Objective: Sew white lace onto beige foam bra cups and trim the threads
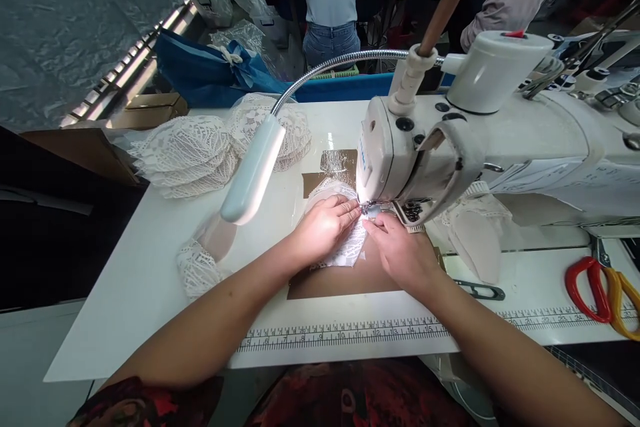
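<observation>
A white lace piece [350,248] lies under the needle area of the white sewing machine [387,147]. My left hand [327,225] rests flat on the lace, fingers stretched toward the presser foot [367,208]. At the right edge of the same piece, my right hand [403,247] is closed, its thumb and index finger pinching close to the foot. Part of the lace is hidden beneath my left hand, and the right fingertips partly vanish behind the machine head. Brown tape [325,285] covers the table surface below both hands.
Stacks of lace cups [185,153] sit at the back left, with a loose lace piece [197,270] nearer. A gooseneck lamp [255,170] arches over the table. Scissors [595,290] and a small thread snipper [477,290] lie right. Two people work beyond.
</observation>
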The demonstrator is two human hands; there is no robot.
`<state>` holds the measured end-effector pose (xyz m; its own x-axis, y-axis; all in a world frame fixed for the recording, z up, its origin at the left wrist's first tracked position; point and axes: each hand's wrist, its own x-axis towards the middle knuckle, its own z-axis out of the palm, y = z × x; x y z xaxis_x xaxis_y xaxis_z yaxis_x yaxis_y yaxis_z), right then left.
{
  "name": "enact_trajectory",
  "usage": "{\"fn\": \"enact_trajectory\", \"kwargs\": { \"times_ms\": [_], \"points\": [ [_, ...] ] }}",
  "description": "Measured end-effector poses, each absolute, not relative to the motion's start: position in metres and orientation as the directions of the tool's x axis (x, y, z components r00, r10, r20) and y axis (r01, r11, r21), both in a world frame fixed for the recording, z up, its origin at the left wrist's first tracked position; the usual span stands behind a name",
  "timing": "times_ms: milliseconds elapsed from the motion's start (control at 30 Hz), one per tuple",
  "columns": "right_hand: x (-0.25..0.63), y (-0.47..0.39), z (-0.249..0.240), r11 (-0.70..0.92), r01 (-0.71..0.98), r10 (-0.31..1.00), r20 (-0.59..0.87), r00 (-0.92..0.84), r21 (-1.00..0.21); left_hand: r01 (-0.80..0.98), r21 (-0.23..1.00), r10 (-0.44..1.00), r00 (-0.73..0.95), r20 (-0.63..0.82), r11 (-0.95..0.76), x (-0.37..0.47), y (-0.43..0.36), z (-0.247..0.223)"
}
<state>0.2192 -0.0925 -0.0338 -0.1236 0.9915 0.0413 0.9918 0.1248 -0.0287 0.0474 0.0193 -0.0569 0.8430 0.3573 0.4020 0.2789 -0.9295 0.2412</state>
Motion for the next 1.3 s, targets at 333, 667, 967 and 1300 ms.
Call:
{"fn": "enact_trajectory", "kwargs": {
  "times_ms": [333, 667, 967, 1300],
  "points": [
    [0.222, -0.092, -0.035, 0.140, 0.989, 0.989, 0.051, -0.138, -0.053, 0.419, 0.189, 0.456, 0.854, 0.252, -0.888, 0.047, 0.016, -0.047],
    [0.223, -0.096, -0.037, 0.144, 0.986, 0.983, 0.130, -0.132, -0.086, 0.555, 0.214, 0.583, 0.806, 0.098, -0.804, 0.016, -0.009, -0.015],
    [0.232, -0.098, -0.046, 0.202, 0.963, 0.967, 0.194, -0.167, -0.180, 0.989, 0.093, 0.981, 0.097, 0.166, -0.114, -0.144, -0.025, -0.016],
    [0.200, -0.142, 0.003, 0.103, 0.367, 0.965, 0.004, -0.260, -0.925, 0.759, 0.506, 0.911, 0.315, 0.266, -0.410, -0.115, -0.112, 0.005]
  ]
}}
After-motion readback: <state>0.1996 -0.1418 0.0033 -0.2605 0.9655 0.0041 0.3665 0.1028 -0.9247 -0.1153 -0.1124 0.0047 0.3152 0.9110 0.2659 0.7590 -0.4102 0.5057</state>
